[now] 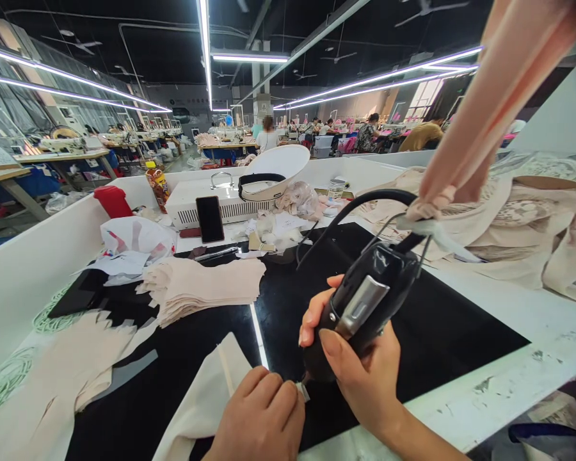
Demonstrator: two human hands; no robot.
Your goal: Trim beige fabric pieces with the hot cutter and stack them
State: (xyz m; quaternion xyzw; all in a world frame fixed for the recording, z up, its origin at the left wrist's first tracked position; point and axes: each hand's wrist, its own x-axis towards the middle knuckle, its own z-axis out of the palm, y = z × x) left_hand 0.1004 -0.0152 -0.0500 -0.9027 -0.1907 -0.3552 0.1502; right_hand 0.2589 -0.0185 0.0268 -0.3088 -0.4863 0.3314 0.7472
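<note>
My right hand [365,365] is wrapped round a black corded hand tool [360,307] with a silver metal lever, the thumb lying along its side. The tool tilts down to the left, and its tip is near my left fingertips. A peach cloth strip [489,109] is tied at its upper end, with a black cable beside the knot. My left hand [264,416] is closed on a cream fabric piece [216,378], whose edge pokes out by the fingertips. The fabric lies partly on the black board [441,326]. My hand hides where tool and fabric may meet.
A stack of beige fabric pieces [206,288] lies ahead, with more cut fabric [77,358] at left. Behind stand a phone [210,219], a white vented box [187,208] and a white visor hat [283,166]. Fabric heaps [509,218] fill the right. People sit farther back.
</note>
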